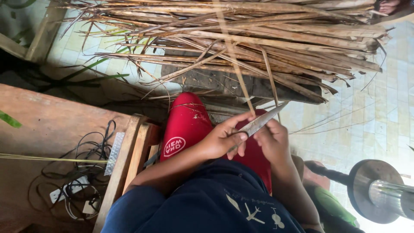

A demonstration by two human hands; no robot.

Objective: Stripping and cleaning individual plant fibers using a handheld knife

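Two hands work a knife against a thin dry leaf strip, above red-clad knees.

At far left a wooden bench (51,125) carries tangled black cables (88,157). The left hand (222,138) is closed around the knife (258,124). The right hand (272,140) pinches the leaf strip (235,58) against the blade. The strip rises up and leftward over a heap of dried leaves (258,39). A metal spindle (375,190) sits at far right.

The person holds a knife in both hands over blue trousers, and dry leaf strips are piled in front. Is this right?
Not quite: the trousers are red, as the head view shows. Both hands, left and right, do hold the knife, with dry leaf strips piled in front.
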